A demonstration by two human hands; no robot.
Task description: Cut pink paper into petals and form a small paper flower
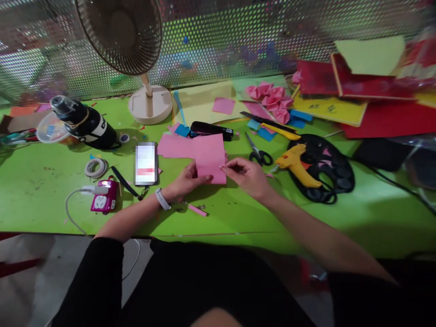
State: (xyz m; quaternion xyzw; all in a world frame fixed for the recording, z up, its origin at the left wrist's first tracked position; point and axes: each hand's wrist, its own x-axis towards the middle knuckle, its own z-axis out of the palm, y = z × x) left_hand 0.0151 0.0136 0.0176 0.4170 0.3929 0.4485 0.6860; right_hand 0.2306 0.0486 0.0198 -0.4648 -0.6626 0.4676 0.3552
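My left hand grips a pink sheet of paper by its lower left, the thumb lying over the front. At the sheet's right edge, the thumb and forefinger of my right hand are pinched together on the paper. More pink paper lies flat behind the held sheet, on the left. Just beyond it is a black stapler. Black-handled scissors rest to the right, near my right hand. A narrow pink strip lies on the table below my hands.
Left on the green table are a phone, tape roll, purple power adapter and black bottle. A fan stands behind. Rightward lie a cutter knife, yellow glue gun, folded pink paper pieces and red boards.
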